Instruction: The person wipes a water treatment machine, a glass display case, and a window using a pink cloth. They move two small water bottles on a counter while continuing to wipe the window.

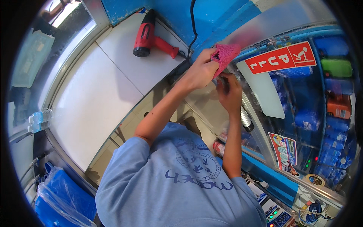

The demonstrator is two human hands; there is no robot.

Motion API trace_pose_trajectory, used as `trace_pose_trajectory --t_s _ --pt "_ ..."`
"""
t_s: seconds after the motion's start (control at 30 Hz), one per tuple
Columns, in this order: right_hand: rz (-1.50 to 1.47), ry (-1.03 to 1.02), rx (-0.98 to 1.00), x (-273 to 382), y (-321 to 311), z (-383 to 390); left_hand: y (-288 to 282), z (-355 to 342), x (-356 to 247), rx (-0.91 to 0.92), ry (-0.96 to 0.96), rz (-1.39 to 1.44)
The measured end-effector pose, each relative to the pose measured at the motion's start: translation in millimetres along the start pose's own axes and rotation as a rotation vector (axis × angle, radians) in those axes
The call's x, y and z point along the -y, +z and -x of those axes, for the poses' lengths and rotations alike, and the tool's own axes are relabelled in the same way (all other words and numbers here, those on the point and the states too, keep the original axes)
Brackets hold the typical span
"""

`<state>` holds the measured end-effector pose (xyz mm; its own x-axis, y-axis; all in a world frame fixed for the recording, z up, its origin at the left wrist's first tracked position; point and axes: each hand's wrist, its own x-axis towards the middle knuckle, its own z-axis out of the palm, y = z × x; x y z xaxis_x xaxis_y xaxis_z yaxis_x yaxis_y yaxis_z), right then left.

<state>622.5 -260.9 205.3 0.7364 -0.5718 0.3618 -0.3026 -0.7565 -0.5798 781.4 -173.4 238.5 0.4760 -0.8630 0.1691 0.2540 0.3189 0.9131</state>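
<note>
In the head view, the left hand (pixel 204 70) pinched a bunched pink cloth (pixel 228 53) between thumb and fingers, near a glass-fronted cabinet (pixel 293 108) bearing a red sign (pixel 280 58). The right hand (pixel 230 92) stood just beside the cloth, its fingers curled; whether it gripped anything could not be told. A red-and-black heat gun (pixel 142 38) lay on the white counter (pixel 87 102) at left.

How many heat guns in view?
1: the red-and-black heat gun on the white countertop, left of the left hand holding the pink cloth. Others could be hidden.
</note>
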Motion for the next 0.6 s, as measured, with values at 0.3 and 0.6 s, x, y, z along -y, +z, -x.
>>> trace_pose_trajectory --t_s 0.3,0.6 --pt "0.034 0.011 -0.045 1 0 0 -37 41 39 0.118 0.334 -0.277" --pt "0.014 -0.033 -0.017 3 -3 -2 -35 15 83 0.354 0.579 -0.804"
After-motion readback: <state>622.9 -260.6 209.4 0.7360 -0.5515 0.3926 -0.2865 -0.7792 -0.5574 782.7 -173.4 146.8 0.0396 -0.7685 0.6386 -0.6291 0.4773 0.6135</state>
